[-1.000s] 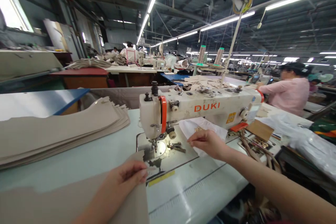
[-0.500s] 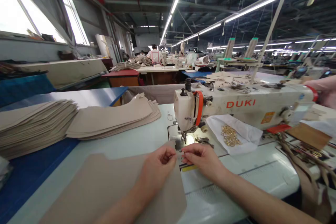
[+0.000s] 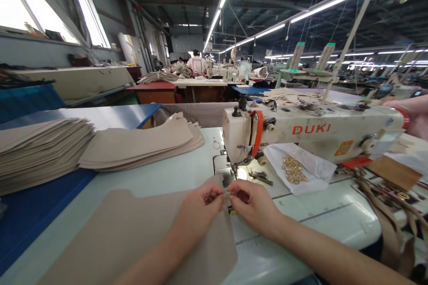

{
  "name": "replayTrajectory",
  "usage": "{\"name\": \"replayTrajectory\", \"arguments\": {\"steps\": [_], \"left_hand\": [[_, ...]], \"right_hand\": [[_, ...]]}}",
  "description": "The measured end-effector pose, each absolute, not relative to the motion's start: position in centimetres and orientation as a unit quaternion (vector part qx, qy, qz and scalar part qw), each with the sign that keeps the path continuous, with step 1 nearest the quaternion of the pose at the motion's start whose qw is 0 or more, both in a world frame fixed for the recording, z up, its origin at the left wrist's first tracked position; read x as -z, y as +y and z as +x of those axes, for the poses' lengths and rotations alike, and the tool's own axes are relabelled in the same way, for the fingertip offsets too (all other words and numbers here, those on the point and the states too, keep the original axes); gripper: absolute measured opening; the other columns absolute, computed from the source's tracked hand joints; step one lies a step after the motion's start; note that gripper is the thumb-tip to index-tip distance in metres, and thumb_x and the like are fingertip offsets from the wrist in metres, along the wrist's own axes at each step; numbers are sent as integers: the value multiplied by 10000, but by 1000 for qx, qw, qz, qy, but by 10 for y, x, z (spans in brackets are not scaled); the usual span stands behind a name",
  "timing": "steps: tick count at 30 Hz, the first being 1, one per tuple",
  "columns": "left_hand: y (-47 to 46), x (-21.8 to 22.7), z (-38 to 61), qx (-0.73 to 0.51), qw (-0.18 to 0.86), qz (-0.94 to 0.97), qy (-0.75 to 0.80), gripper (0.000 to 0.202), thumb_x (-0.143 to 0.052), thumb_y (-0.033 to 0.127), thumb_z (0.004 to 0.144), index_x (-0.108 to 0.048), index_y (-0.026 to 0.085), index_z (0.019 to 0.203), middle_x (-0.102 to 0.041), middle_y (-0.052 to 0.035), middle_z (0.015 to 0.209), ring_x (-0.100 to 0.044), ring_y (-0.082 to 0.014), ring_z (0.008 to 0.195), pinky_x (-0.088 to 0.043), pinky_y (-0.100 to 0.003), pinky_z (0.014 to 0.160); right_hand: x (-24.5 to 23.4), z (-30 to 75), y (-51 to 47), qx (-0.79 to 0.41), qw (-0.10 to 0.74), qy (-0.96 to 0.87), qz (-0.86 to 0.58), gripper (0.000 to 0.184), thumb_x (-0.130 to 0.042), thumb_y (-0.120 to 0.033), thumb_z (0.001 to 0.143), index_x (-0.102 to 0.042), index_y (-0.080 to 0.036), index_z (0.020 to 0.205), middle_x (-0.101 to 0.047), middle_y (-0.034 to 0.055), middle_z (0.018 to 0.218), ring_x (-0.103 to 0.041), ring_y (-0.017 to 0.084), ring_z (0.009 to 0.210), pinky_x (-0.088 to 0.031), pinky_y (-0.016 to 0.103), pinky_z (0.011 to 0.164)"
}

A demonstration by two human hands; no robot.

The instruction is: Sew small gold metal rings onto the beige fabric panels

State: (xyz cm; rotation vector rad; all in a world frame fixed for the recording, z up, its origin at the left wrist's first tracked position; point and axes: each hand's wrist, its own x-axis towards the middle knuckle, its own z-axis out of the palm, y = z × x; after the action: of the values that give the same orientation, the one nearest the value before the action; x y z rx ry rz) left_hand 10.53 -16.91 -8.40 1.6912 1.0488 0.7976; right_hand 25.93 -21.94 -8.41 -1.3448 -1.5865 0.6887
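Note:
A large beige panel (image 3: 143, 231) lies on the pale sewing table in front of the machine. My left hand (image 3: 200, 209) rests over the panel's right part, its thumb and fingers pinched on a small beige strip (image 3: 227, 196). Facing it, my right hand (image 3: 252, 205) is closed in a pinch at the strip's other end; what sits between its fingertips is too small to make out. The fingertips of both hands nearly meet, just in front of the needle area of the sewing machine (image 3: 234, 138).
Stacked beige panels (image 3: 140, 144) lie to the left, beside a taller stack (image 3: 43, 151). Gold-coloured metal fittings (image 3: 294, 170) sit in a white wrapper (image 3: 316, 173) under the machine arm. Dark straps (image 3: 391, 227) hang at the right. Another person (image 3: 197, 64) sits farther back.
My right hand has moved left, bringing its fingertips up to those of my left hand. The gap between the hands has narrowed. The panel stays in about the same place.

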Motion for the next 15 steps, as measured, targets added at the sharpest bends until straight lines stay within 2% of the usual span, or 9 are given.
{"name": "replayTrajectory", "arguments": {"steps": [3,8,15], "left_hand": [[-166,82,105,-325,528,662,421,121,-604,298,667,-621,180,691,-619,22,559,-582,-154,574,-454,-252,597],[-167,79,108,-324,580,636,393,123,-650,273,647,-603,175,705,-634,25,555,-580,-131,532,-459,-239,558],[-167,71,108,-326,607,610,391,209,-696,330,666,-584,161,719,-650,8,577,-599,-120,531,-475,-234,562]], "right_hand": [[83,267,-217,-377,471,-599,-527,126,-531,-207,758,-647,-186,802,-610,-12,664,-559,125,610,-430,230,582],[89,272,-207,-467,511,-530,-491,64,-661,-232,653,-634,-191,694,-622,-27,639,-573,113,593,-458,234,602],[86,273,-204,-582,508,-438,-459,203,-790,-269,563,-641,-185,671,-650,-36,652,-615,104,599,-510,250,664]]}}
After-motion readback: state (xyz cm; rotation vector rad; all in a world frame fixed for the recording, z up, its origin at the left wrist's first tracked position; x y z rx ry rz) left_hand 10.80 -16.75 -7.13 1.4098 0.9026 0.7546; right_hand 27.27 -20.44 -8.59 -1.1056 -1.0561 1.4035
